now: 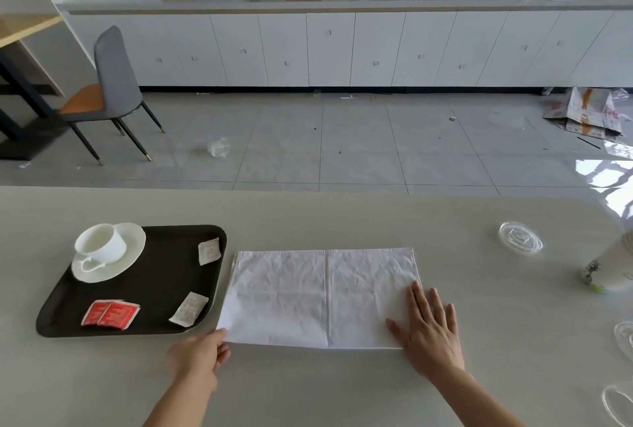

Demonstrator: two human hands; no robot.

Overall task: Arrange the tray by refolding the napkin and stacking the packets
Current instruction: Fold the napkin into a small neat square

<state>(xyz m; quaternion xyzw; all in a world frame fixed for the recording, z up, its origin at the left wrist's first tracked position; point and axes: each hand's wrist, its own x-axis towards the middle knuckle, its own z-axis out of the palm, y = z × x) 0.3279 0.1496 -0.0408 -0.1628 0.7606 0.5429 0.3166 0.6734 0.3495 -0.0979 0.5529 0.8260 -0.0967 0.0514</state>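
A white napkin (308, 296) lies spread flat on the table, just right of a dark tray (164, 289), with a crease down its middle. My left hand (200, 354) pinches the napkin's near left corner. My right hand (428, 327) rests flat on its near right corner, fingers straight. On the tray lie a red packet (110, 314) at the front, a white packet (189, 309) at the front right, and another white packet (209, 250) at the back right.
A white cup on a saucer (102, 248) stands at the tray's back left. A clear plastic lid (520, 237) and a paper cup (613, 269) sit at the table's right, with more clear lids (620, 402) near the right edge. A grey chair (109, 91) stands beyond the table.
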